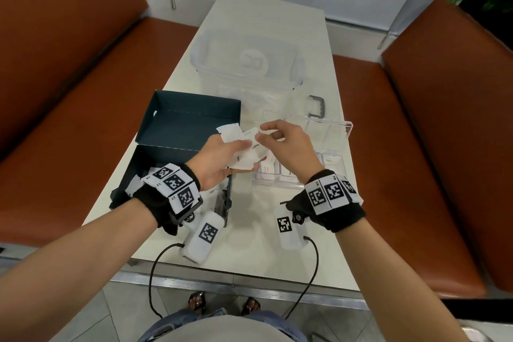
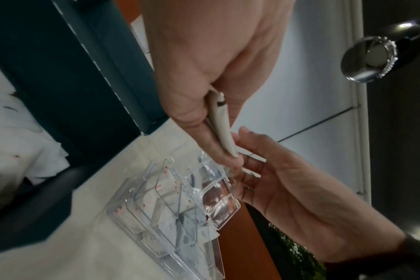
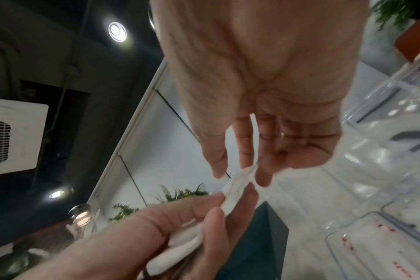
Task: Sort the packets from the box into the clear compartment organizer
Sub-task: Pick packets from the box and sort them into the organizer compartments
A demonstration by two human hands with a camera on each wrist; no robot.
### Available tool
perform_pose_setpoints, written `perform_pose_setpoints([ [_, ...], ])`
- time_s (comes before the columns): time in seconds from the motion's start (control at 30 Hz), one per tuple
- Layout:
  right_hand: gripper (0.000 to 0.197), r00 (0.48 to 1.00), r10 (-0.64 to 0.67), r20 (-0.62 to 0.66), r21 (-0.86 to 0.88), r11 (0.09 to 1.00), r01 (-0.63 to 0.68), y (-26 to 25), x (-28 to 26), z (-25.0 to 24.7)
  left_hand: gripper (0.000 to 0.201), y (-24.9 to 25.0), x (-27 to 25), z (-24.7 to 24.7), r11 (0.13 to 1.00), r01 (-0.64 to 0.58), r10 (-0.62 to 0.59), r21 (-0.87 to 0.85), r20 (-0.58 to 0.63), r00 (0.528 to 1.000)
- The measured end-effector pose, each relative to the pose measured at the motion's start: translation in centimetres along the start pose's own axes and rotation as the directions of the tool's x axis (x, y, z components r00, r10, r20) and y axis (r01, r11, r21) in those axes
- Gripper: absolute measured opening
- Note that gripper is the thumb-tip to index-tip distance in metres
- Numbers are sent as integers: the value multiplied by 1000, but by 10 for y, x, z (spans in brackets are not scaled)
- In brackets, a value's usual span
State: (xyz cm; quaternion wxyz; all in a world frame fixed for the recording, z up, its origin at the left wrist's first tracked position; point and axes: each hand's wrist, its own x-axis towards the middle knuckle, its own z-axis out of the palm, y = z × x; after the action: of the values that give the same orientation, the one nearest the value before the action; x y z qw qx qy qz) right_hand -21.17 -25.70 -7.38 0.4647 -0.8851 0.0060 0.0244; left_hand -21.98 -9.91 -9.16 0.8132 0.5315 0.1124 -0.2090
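The left hand [image 1: 219, 159] grips a fanned stack of white paper sugar packets [image 1: 244, 151] between thumb and fingers, above the table between the box and the organizer. The right hand [image 1: 288, 147] meets the stack from 3 o'clock; its thumb and forefinger pinch the upper edge of one packet (the right wrist view shows the fingertips [image 3: 218, 170] closing on the thin white edge). The other right fingers are loosely bent.

The open dark teal cardboard box [image 1: 177, 130] sits at 9 o'clock of the hands, its lid standing up at the far side; more white packets lie inside it [image 2: 17, 132].

The clear plastic compartment organizer [image 1: 337, 147] rests on the pale table [image 1: 258, 16] at 3 o'clock of the hands, just beside the box. Several compartments on its near side hold white packets with red print [image 2: 161, 191].

A large clear plastic storage bin [image 1: 244, 64] with a grey handle [image 1: 317, 105] stands at 12 o'clock. Orange-brown upholstered benches [image 1: 69, 64] flank the table.
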Motion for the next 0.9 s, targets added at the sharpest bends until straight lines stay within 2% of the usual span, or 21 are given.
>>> perform_pose_setpoints([
  [0.07, 23, 993, 112, 40, 64, 991, -114, 6, -6, -11, 13, -3, 4, 8, 999, -41, 41, 13, -33, 999],
  [0.13, 21, 975, 204, 92, 191, 957, -219, 16, -15, -22, 20, -7, 10, 19, 998, -65, 65, 0, -58, 996],
  [0.2, 16, 964, 244, 107, 346, 900, -266, 24, -23, -33, 28, -12, 15, 32, 997, -73, 73, 14, -19, 997],
  [0.33, 6, 955, 296, -3, 598, 766, -235, 33, -22, -64, 27, -21, 21, 60, 995, -40, 31, 90, 97, 995],
  [0.4, 8, 952, 289, -102, 612, 773, -169, 42, -16, -83, 21, -25, 25, 72, 992, -19, 5, 122, 119, 993],
  [0.5, 10, 946, 189, -262, 362, 928, -86, 63, -3, -113, 14, -27, 29, 83, 992, -13, -5, 129, 143, 990],
  [0.6, 12, 962, 91, -257, -19, 995, -99, 87, 12, -133, 12, -29, 31, 88, 988, -21, -1, 150, 145, 989],
  [0.67, 13, 983, 50, -178, -254, 963, -95, 99, 20, -136, 11, -30, 33, 89, 988, -24, 3, 153, 136, 991],
  [0.73, 14, 995, 68, -78, -419, 903, -95, 109, 28, -131, 11, -31, 33, 89, 989, -21, 3, 146, 126, 992],
  [0.9, 18, 980, 196, 16, -555, 818, -155, 122, 41, -113, 12, -32, 34, 88, 992, -18, 6, 129, 92, 996],
])
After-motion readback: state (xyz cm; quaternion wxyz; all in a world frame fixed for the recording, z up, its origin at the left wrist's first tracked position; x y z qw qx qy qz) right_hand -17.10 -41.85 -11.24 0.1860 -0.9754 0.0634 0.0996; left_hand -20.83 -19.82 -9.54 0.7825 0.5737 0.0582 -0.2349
